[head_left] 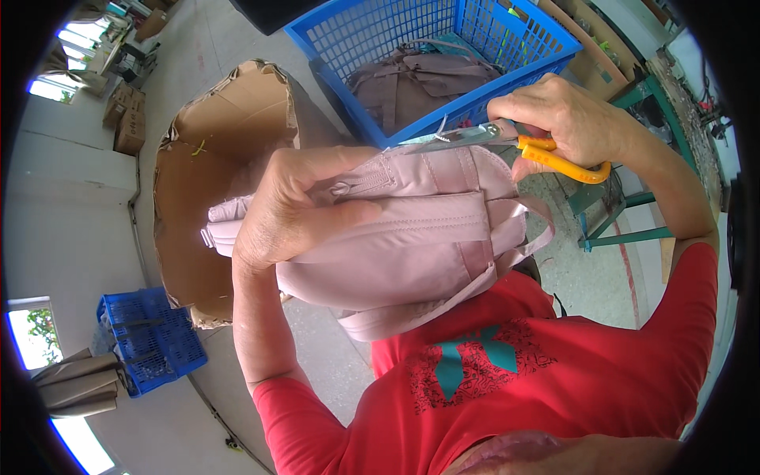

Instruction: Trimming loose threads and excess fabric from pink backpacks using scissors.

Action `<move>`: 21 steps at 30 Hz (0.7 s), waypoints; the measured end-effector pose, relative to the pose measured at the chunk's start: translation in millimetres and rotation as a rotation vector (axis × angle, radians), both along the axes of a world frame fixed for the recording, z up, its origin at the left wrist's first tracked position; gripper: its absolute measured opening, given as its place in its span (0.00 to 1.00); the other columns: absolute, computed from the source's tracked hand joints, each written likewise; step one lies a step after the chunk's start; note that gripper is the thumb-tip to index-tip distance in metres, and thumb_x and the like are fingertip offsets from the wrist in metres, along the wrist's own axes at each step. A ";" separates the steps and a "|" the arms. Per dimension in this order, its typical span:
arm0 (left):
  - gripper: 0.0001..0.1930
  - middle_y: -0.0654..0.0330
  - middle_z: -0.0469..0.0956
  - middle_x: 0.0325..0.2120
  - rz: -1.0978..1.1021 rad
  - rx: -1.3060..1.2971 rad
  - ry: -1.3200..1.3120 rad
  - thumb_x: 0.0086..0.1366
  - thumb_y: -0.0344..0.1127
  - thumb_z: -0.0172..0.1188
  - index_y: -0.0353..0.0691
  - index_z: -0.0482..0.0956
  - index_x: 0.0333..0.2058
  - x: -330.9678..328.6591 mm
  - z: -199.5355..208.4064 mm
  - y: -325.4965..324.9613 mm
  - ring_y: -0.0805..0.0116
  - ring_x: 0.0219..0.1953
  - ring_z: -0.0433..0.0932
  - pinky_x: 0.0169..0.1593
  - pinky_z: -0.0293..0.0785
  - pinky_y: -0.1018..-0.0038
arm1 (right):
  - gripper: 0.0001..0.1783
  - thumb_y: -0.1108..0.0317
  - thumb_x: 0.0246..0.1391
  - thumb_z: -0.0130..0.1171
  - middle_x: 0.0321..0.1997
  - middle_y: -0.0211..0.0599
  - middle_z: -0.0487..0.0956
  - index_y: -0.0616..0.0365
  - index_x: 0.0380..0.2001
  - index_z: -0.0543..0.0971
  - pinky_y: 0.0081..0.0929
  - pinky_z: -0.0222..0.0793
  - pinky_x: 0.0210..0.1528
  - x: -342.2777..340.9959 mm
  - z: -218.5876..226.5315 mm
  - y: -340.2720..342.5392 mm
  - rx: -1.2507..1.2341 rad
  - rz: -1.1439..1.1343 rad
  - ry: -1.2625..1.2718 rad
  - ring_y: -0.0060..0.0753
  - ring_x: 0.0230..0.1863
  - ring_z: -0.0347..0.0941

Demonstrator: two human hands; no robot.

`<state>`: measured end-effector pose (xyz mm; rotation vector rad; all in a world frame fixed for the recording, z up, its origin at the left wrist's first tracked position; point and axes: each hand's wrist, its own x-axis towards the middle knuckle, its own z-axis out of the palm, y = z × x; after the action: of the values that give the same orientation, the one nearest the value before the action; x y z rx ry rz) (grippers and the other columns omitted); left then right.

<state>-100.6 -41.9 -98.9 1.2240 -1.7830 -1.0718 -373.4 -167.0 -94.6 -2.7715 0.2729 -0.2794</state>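
A grey floor (210,43) is seen beside a pale wall (71,150), with a pair of stacked blue crates (154,340) set near the wall and a green metal frame (625,237) standing at the right. On the floor, a blue basket (408,133) is placed at the far side, and dark mauve bags (427,79) are heaped in it, toward its near edge. A large open cardboard box (186,237) is stood near the basket's left corner, its rim torn and uneven. In front of the basket's near edge, a pale pink bag (396,269) is held up in the air, lying sideways, its left end seen over the right edge of the box; its straps (412,317) are left hanging toward a red shirt (570,356). The bag is gripped near its zipper (368,182) by the left hand (289,210), the cloth pinched between thumb and closed-in fingers. Scissors (566,165) with orange handles are held by the right hand (562,123), its fingers curled around the grips. The blades are laid along the bag's upper edge, beside a short white thread (442,127); whether cloth is touched by them cannot be told.
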 end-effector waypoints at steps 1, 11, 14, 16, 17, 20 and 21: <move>0.23 0.60 0.78 0.28 0.018 0.004 -0.012 0.39 0.25 0.70 0.30 0.76 0.38 -0.7 0.3 0.7 0.78 0.31 0.75 0.38 0.71 0.81 | 0.26 0.55 0.33 0.69 0.15 0.38 0.68 0.62 0.29 0.69 0.27 0.59 0.18 -0.4 1.4 0.1 -0.002 0.000 0.003 0.36 0.16 0.65; 0.20 0.63 0.75 0.20 0.057 -0.031 -0.107 0.38 0.31 0.72 0.30 0.76 0.31 -2.7 0.5 -1.1 0.80 0.23 0.72 0.29 0.68 0.83 | 0.25 0.56 0.34 0.67 0.18 0.39 0.69 0.62 0.30 0.69 0.29 0.59 0.20 12.5 5.4 -1.6 -0.046 0.082 -0.064 0.38 0.18 0.66; 0.20 0.63 0.75 0.20 0.059 0.006 -0.162 0.38 0.32 0.72 0.30 0.76 0.31 -3.5 2.5 -1.0 0.80 0.23 0.72 0.30 0.68 0.83 | 0.25 0.56 0.35 0.67 0.18 0.39 0.70 0.63 0.30 0.69 0.29 0.60 0.21 6.5 7.6 -0.4 -0.019 0.022 0.058 0.38 0.19 0.67; 0.20 0.63 0.74 0.20 0.052 -0.040 -0.180 0.38 0.32 0.71 0.30 0.76 0.31 -2.9 0.9 -1.8 0.80 0.24 0.71 0.30 0.68 0.82 | 0.25 0.56 0.36 0.67 0.18 0.39 0.70 0.63 0.30 0.69 0.29 0.60 0.21 6.3 10.8 0.3 -0.007 -0.025 0.134 0.38 0.20 0.68; 0.20 0.63 0.74 0.20 0.051 -0.045 -0.178 0.38 0.32 0.71 0.30 0.76 0.31 -3.4 1.5 -2.3 0.80 0.24 0.71 0.30 0.68 0.82 | 0.25 0.56 0.36 0.67 0.19 0.41 0.70 0.63 0.30 0.69 0.28 0.60 0.21 7.1 13.1 0.3 0.017 -0.032 0.130 0.38 0.20 0.67; 0.19 0.62 0.74 0.21 0.097 -0.011 -0.203 0.39 0.30 0.70 0.30 0.76 0.31 -6.0 3.5 -5.0 0.80 0.25 0.71 0.30 0.68 0.81 | 0.23 0.59 0.38 0.67 0.22 0.41 0.71 0.63 0.32 0.70 0.25 0.62 0.24 17.8 9.0 -1.5 0.058 -0.029 -0.045 0.33 0.21 0.67; 0.17 0.57 0.75 0.20 0.125 -0.023 -0.235 0.40 0.31 0.68 0.30 0.76 0.30 -9.2 3.8 -7.7 0.76 0.23 0.72 0.29 0.69 0.78 | 0.22 0.61 0.39 0.67 0.24 0.39 0.72 0.62 0.33 0.70 0.23 0.62 0.26 24.0 4.1 -1.9 0.080 -0.014 -0.217 0.28 0.22 0.67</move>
<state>-109.8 -49.7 -95.1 1.4765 -1.8581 -0.8627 -349.5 -168.8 -90.6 -2.6327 0.2430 -0.5558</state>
